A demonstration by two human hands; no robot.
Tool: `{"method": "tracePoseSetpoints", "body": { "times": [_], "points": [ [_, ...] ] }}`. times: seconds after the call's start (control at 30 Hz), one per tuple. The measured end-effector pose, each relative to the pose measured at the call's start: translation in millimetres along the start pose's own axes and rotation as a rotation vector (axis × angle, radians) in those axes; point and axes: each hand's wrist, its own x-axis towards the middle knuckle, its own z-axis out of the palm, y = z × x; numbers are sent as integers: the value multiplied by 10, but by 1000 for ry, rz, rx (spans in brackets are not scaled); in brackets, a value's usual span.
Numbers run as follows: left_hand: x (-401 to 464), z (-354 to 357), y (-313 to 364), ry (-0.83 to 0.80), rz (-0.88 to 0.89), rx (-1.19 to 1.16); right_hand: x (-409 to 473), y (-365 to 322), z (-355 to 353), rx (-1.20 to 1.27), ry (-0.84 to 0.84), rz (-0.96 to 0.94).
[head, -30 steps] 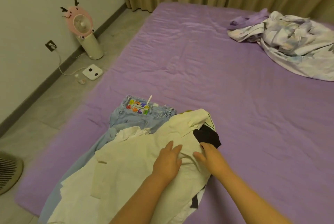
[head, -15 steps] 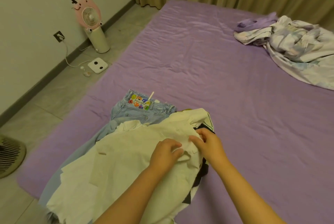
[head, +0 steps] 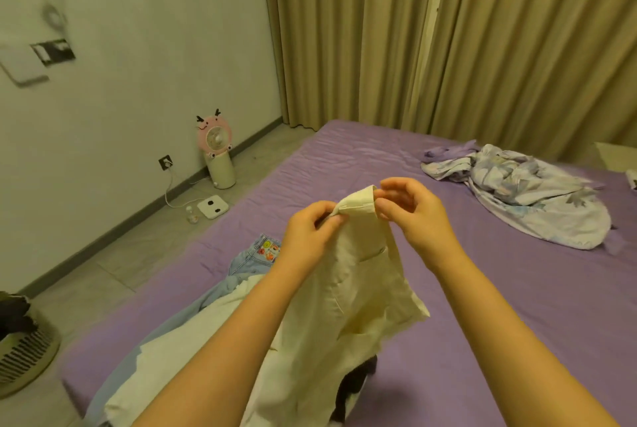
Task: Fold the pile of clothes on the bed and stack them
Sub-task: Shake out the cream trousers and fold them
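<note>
Your left hand (head: 310, 233) and right hand (head: 410, 209) pinch the cream shirt (head: 358, 289) by its collar, lifting it off the pile (head: 193, 340) on the bed (head: 344, 164), likely so it hangs open for folding.

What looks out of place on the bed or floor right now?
Little stands out. A crumpled floral sheet lies bunched at the bed's far right, apart from the pile. Both hands, left and right, pinch the cream shirt aloft by one end.
</note>
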Motion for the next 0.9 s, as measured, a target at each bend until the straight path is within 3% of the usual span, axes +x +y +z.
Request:
{"method": "tracePoseSetpoints", "body": {
  "times": [0.1,0.17,0.3,0.43,0.63,0.9],
  "points": [
    [36,-120,485,-43,111,-5,-118,-299,-315,-333,-16,-202],
    [57,-175,782,-64,159,-14,-208,-461,-501,-444,-62,-234],
    [57,-258,1162,-54,201,-86,-411,-640,-760,-382,-137,-114],
    [10,-373,1328,-3,211,-136,-609,-682,-917,-436,-68,-115],
    [-70,-634,1309,9,208,-29,-822,-811,-883,-208,32,-34],
    [-211,-1189,1313,-65,157,-29,-970,-1163,-473,-249,103,-130]
  ]
}}
